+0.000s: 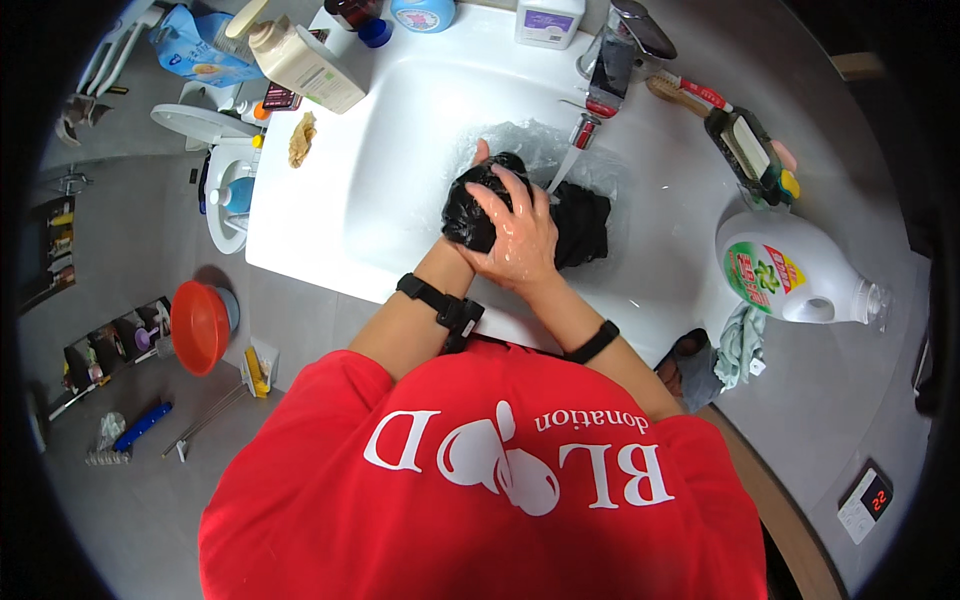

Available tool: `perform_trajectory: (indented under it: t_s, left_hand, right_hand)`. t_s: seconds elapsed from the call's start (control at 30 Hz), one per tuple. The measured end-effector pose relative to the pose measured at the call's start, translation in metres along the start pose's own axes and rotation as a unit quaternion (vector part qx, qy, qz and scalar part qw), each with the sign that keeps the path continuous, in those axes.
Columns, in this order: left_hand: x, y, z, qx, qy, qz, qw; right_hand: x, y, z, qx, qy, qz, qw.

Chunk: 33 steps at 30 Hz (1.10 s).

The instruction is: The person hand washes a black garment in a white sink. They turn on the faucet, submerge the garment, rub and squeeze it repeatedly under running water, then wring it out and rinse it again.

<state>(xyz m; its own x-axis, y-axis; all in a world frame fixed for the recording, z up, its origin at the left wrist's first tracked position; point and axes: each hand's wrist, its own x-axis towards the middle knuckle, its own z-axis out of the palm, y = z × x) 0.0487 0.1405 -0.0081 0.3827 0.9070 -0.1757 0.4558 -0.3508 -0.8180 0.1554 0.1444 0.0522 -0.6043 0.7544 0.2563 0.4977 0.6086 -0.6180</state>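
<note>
Both hands press a wet black garment [560,225] into the white sink basin [400,150] just below the running tap [590,125]: the right hand [520,235] lies spread on top, gripping the cloth, and the left hand [480,195] is mostly hidden beneath, apparently clutching it too. I'd say it goes best if the bundle is kneaded under the stream and kept low, so water doesn't splash the detergent bottle [790,270].

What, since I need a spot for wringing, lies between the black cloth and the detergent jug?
Only bare, wet white sink lies between the cloth and the jug, as the head view shows.
</note>
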Motion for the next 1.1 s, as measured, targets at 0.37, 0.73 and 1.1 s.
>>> perform_trajectory:
  t_s: [0.37,0.73,1.1]
  left_hand:
    - [-0.003,-0.021,-0.018,-0.879,-0.045,-0.467,0.084]
    - [0.001,0.020,0.051,-0.809,-0.300,-0.451,0.229]
    - [0.001,-0.004,0.028,-0.838,0.043,-0.345,-0.421]
  right_hand:
    - [0.055,0.134,0.005,-0.068,-0.190,0.367,0.908]
    - [0.051,0.134,0.052,-0.218,-0.300,0.146,0.917]
    - [-0.014,0.007,-0.013,0.134,-0.039,0.050,0.989]
